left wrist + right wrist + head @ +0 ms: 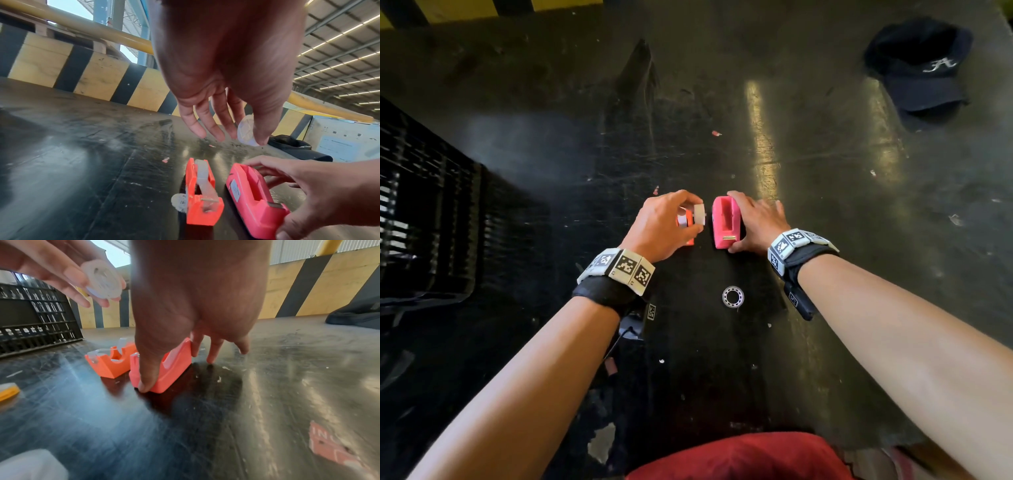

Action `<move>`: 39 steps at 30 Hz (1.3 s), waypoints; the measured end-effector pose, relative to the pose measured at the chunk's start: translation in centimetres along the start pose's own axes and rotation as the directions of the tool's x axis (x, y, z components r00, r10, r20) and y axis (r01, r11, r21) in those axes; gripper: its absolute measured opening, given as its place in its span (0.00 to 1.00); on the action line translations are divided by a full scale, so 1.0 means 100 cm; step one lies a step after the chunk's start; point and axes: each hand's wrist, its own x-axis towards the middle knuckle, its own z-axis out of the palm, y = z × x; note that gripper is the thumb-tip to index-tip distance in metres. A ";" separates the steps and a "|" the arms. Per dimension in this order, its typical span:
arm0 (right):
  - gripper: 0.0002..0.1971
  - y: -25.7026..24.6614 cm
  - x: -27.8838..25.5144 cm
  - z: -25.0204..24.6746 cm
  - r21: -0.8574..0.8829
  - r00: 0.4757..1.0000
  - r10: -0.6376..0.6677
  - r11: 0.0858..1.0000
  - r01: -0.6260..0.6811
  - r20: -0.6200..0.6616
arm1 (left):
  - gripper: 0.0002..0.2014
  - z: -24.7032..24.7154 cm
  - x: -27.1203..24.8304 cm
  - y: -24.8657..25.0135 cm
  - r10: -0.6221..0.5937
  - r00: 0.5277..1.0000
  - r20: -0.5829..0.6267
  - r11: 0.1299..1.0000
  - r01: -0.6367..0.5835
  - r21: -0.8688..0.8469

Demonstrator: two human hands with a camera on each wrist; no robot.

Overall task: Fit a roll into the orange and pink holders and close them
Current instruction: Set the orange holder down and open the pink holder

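1. A black crate (424, 212) sits left, a cap (921, 72) far right, a loose ring (732, 295) near the wrists.
2. The left hand (661, 226) pinches a roll (699, 214) above the orange holder (202, 194), which already holds tape.
3. The right hand (756, 222) clasps the empty pink holder (726, 222); bare dark tabletop (688, 102) stretches beyond.

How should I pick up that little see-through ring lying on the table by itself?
The clear ring lies flat on the table, with its hole facing up. Come straight down from above and pinch its rim on two opposite sides. It sits very low, so a sideways reach would probably slide it.
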 end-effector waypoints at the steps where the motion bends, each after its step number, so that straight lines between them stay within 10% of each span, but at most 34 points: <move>1: 0.66 0.001 0.000 0.002 0.017 1.000 0.009 1.000 -0.009 -0.005 | 0.22 0.000 -0.001 -0.002 -0.006 1.000 0.004 1.000 0.006 -0.006; 4: 0.65 -0.002 -0.007 0.004 0.088 0.996 0.003 0.996 0.005 -0.086 | 0.23 0.002 -0.004 -0.005 -0.038 0.999 0.020 0.998 0.039 -0.057; 8: 0.22 -0.016 -0.020 0.001 0.341 0.910 -0.128 0.899 0.274 -0.393 | 0.22 0.003 -0.006 -0.006 -0.056 0.998 0.041 0.993 0.060 -0.103; 11: 0.08 -0.027 -0.034 0.000 0.454 0.919 -0.102 0.845 0.282 -0.381 | 0.21 0.005 -0.010 -0.003 -0.053 0.998 0.043 0.993 0.057 -0.099; 31: 0.03 -0.036 -0.083 -0.003 0.487 0.964 -0.134 0.842 0.232 -0.228 | 0.20 0.010 -0.062 0.018 -0.116 0.993 0.020 0.990 0.117 -0.074; 39: 0.11 0.001 -0.094 0.005 0.372 0.994 -0.013 0.927 0.053 -0.110 | 0.18 0.067 -0.080 -0.003 -0.299 0.919 0.257 0.913 0.197 0.357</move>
